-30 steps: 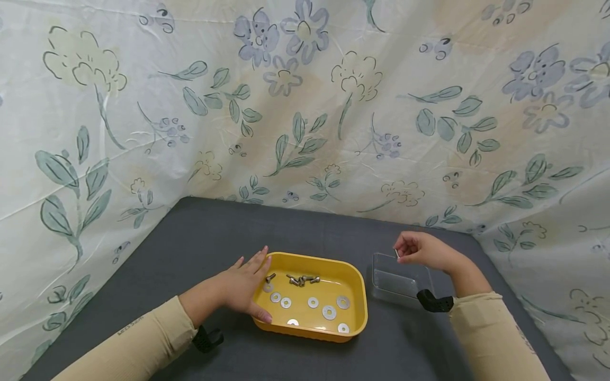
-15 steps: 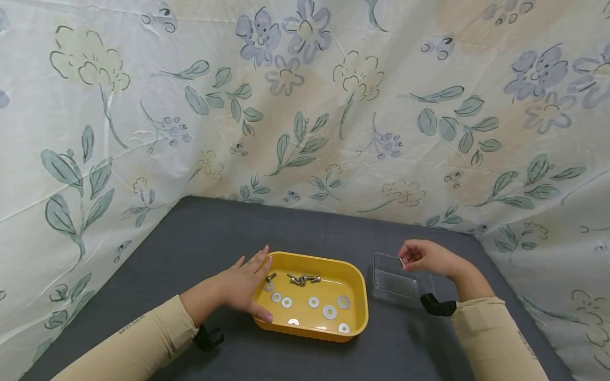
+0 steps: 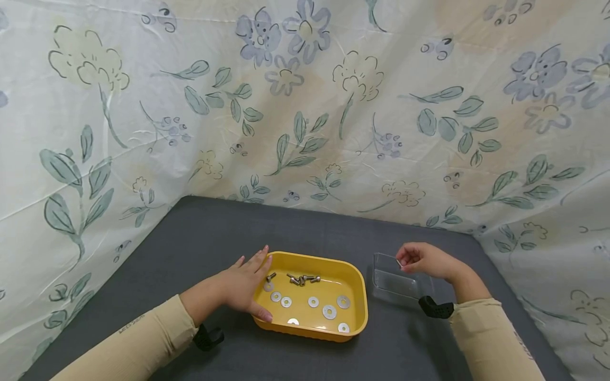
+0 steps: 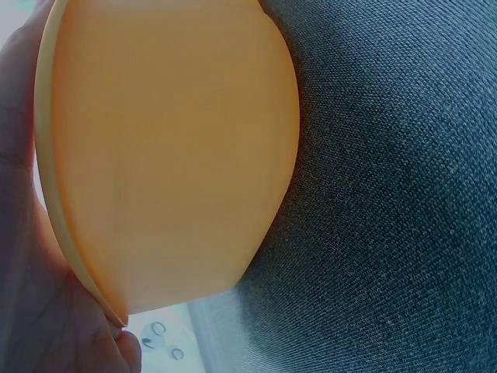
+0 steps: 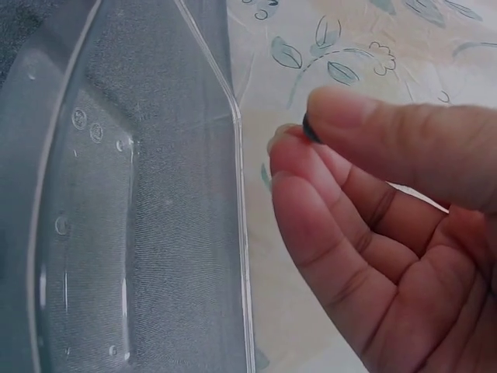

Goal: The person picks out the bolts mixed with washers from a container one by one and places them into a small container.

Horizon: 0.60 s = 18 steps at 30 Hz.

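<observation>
A small metal piece is pinched by the right hand over the empty clear tray; nothing dropped yet. Washers and bolts remain in the yellow tray, steadied by the flat left hand.

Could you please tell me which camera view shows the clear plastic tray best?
The right wrist view: the clear plastic tray fills the frame, its rim and empty bottom plain, beside the right hand. The head view shows it whole but small. The left wrist view misses it.

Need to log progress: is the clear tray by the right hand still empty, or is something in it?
Empty: the clear tray shows only bare floor, and the right hand pinches a small metal piece above it.
</observation>
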{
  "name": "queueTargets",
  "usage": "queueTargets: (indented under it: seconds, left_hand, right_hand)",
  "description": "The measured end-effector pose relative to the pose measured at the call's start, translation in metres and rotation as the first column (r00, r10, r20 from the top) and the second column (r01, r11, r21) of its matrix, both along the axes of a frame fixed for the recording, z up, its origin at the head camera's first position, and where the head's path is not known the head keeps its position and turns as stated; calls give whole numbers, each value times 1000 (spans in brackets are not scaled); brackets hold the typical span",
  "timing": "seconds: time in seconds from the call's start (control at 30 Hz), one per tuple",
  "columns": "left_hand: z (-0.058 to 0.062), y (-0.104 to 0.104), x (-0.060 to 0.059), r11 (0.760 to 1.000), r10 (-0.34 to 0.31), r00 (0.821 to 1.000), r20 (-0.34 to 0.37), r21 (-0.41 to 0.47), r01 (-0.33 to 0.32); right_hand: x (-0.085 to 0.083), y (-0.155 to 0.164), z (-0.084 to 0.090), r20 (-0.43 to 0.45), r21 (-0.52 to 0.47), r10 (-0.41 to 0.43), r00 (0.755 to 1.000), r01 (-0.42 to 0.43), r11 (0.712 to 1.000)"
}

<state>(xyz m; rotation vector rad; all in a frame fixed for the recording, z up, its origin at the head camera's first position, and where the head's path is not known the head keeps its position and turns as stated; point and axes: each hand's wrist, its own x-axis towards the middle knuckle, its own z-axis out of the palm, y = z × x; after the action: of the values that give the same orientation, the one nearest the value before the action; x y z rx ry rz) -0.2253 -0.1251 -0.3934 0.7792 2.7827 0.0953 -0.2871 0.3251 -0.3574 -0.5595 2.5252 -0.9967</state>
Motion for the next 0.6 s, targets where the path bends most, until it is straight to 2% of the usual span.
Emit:
queueTargets:
  seconds: [0.37, 0.6]
  left_hand:
    - [-1, 0, -1, 1000, -3, 1000, 6, 4, 3]
    - [-1, -1, -1, 1000, -4, 1000, 8, 7, 4]
  right_hand:
    - [-3, -3, -1, 1, 17, -41, 999, 41, 999]
    - [-5, -5, 1, 6, 9, -39, 999, 39, 999]
